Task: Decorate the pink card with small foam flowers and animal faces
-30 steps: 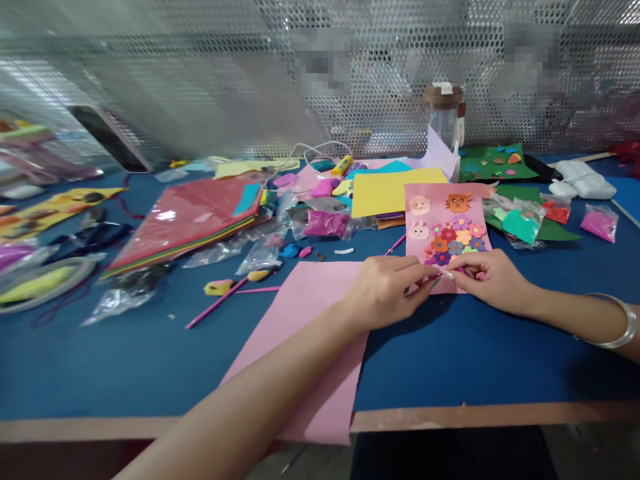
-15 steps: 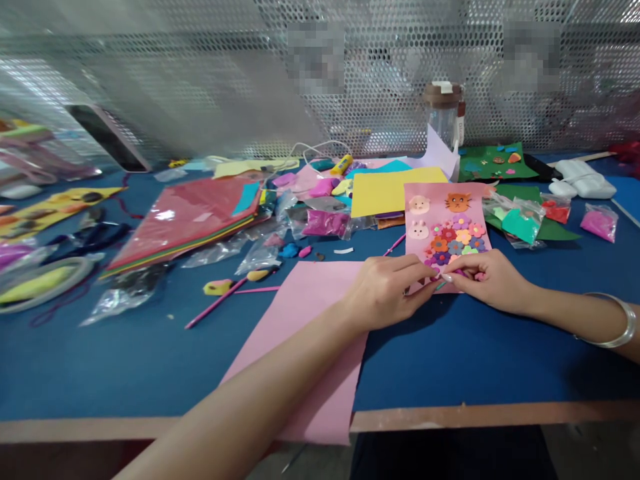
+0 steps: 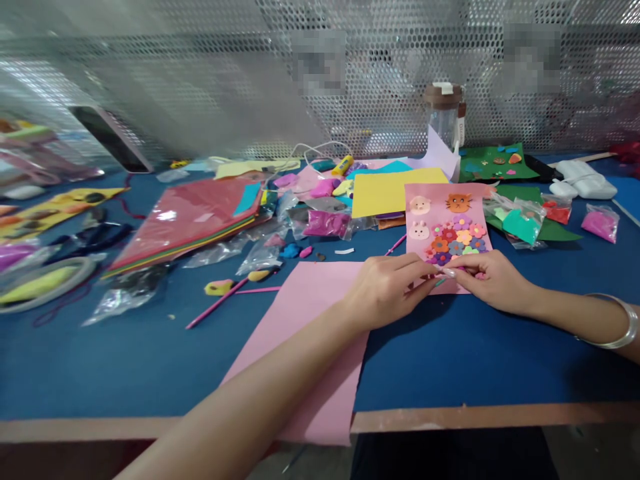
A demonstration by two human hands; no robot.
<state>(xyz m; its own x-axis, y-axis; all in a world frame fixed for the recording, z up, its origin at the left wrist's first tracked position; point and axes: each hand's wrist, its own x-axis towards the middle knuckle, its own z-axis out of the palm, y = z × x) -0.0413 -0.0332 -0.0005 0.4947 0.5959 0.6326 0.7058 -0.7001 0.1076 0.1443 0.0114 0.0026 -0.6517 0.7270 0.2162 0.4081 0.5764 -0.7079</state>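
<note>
A pink card (image 3: 445, 200) with animal faces and a cluster of foam flowers (image 3: 455, 240) lies on the blue table. My left hand (image 3: 385, 290) rests at the card's near left corner, fingers pinched together on its lower edge. My right hand (image 3: 487, 277) lies on the card's near edge, thumb and forefinger pinched on something small beside the flowers; I cannot make out what. A silver bangle (image 3: 617, 320) is on my right wrist. A larger pink sheet (image 3: 310, 320) lies under my left forearm and hangs over the table's front edge.
A stack of coloured sheets (image 3: 190, 217) in plastic lies at left. Small bags of craft bits (image 3: 325, 223), a yellow sheet (image 3: 387, 190), a pink pencil (image 3: 220, 300), a lidded jar (image 3: 443, 113) and green felt (image 3: 495, 163) crowd the back. A perforated metal screen stands behind.
My right fingertips have shifted slightly up and right along the card's lower edge. The left hand and the card have stayed almost still.
</note>
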